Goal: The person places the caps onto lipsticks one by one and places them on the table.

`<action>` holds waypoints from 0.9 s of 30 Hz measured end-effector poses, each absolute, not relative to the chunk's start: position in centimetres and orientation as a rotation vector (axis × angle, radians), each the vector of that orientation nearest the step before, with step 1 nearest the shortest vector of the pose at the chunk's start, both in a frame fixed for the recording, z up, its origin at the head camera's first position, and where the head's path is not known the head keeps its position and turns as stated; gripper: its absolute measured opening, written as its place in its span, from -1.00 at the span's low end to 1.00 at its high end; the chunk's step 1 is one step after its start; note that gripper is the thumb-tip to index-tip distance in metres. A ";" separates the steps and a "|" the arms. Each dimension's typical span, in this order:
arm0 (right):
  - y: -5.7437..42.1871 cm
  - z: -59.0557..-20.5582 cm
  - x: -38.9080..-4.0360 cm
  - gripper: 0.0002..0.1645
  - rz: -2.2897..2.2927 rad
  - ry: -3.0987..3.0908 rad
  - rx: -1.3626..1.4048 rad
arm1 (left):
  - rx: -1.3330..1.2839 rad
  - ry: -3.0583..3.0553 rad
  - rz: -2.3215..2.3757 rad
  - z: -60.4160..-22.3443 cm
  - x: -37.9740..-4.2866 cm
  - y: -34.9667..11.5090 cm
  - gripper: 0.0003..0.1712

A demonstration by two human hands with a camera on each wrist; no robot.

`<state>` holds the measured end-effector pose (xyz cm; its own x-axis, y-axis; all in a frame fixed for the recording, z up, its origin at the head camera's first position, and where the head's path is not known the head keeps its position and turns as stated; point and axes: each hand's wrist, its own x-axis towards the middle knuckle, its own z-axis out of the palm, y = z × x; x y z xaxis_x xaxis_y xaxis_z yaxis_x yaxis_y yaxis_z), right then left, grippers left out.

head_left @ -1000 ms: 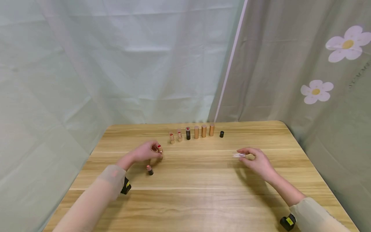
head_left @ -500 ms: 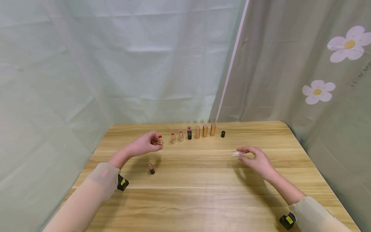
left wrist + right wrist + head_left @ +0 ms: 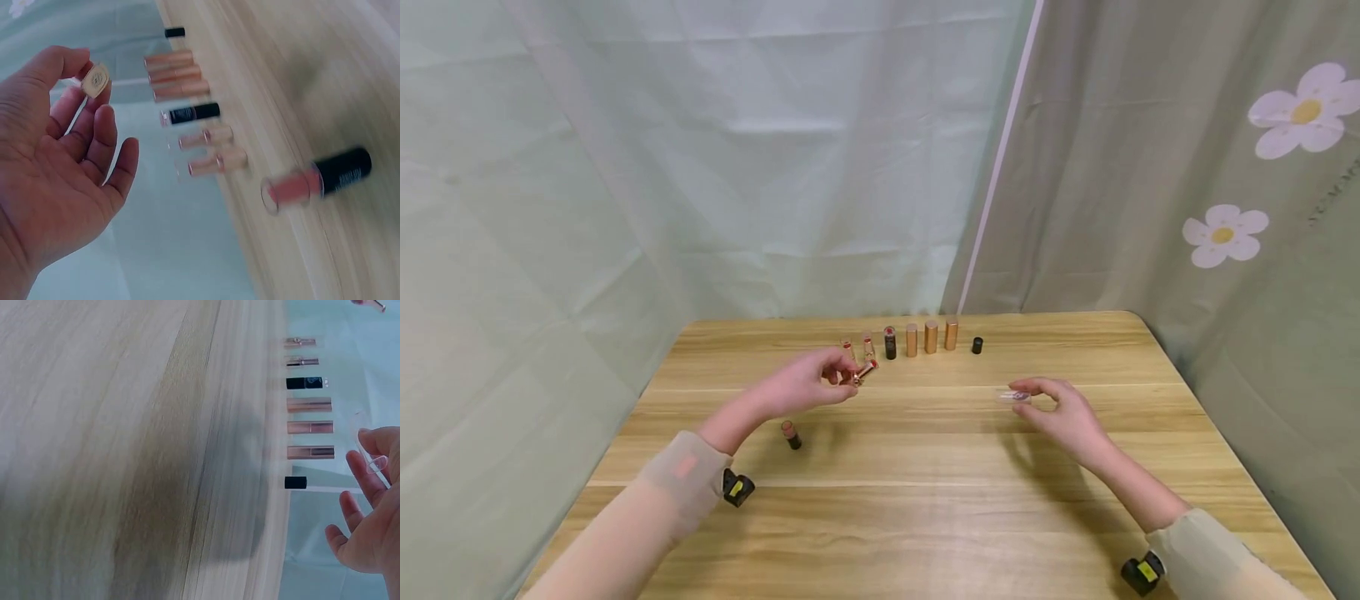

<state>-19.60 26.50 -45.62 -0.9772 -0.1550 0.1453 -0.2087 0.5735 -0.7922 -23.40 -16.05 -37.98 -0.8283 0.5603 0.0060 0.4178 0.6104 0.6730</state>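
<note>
My left hand (image 3: 812, 382) pinches a gold lipstick (image 3: 867, 371) with a red tip, tilted up to the right above the table. In the left wrist view its pale base (image 3: 96, 81) faces the camera between thumb and fingers. On the right, my right hand (image 3: 1066, 417) pinches a clear lipstick cap (image 3: 1015, 397), held sideways with its end pointing left. Behind my left hand stand two gold lipsticks with clear caps, one of them this capped lipstick (image 3: 215, 164). Nearer the front, a black-based pink lipstick (image 3: 792, 435) stands alone.
Along the back of the wooden table (image 3: 925, 483) a row continues with a black lipstick (image 3: 890, 343), several gold tubes (image 3: 931, 337) and a small black cap (image 3: 977, 345). Curtains (image 3: 820, 167) hang close behind and beside the table.
My left hand has lifted the gold lipstick and moved right, tipping it from upright to slanted. My right hand with the clear cap has barely moved.
</note>
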 end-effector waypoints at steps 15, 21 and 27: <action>24.9 -45.2 -19.2 -0.60 1.434 -2.643 0.386 | 0.958 2.659 0.950 -39.2 -22.5 -12.0 -0.86; 23.4 -44.6 -18.8 -0.63 1.457 -2.618 0.455 | 0.957 2.609 1.017 -39.7 -22.4 -10.5 -0.87; 21.7 -44.2 -18.6 -0.66 1.465 -2.598 0.530 | 0.958 2.590 1.023 -40.2 -22.1 -9.3 -0.84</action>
